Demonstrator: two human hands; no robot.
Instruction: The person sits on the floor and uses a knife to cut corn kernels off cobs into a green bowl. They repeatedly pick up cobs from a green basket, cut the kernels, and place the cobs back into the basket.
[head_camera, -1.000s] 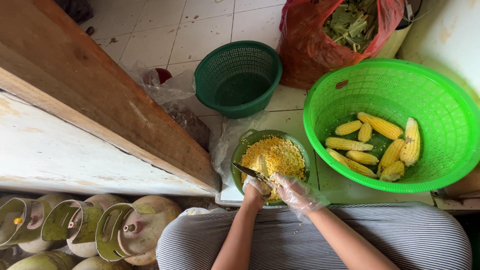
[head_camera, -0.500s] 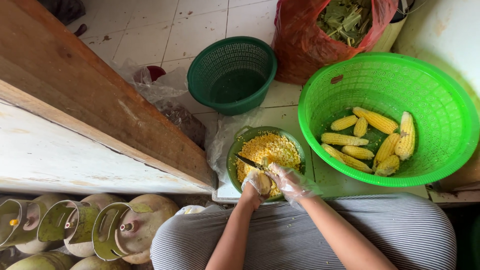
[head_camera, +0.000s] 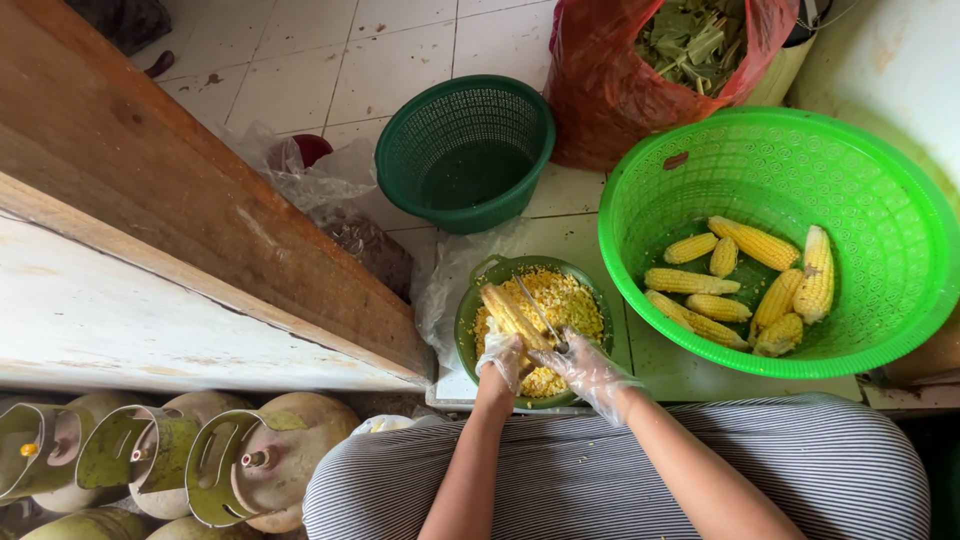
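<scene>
Gloved left fingers (head_camera: 503, 352) grip a corn cob (head_camera: 508, 313); right fingers (head_camera: 585, 362) seemingly pinch a knife (head_camera: 538, 311) over the bowl (head_camera: 470, 318).

Bright, even daylight; soft shadows; sharp focus; slight wide-angle edge distortion.

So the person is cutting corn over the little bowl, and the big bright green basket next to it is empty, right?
Not quite. The big bright green basket is not empty: the head view shows several cobs of corn lying in it. The rest is right: the left hand holds a cob over the little bowl of kernels, and the right hand holds a knife.
</scene>
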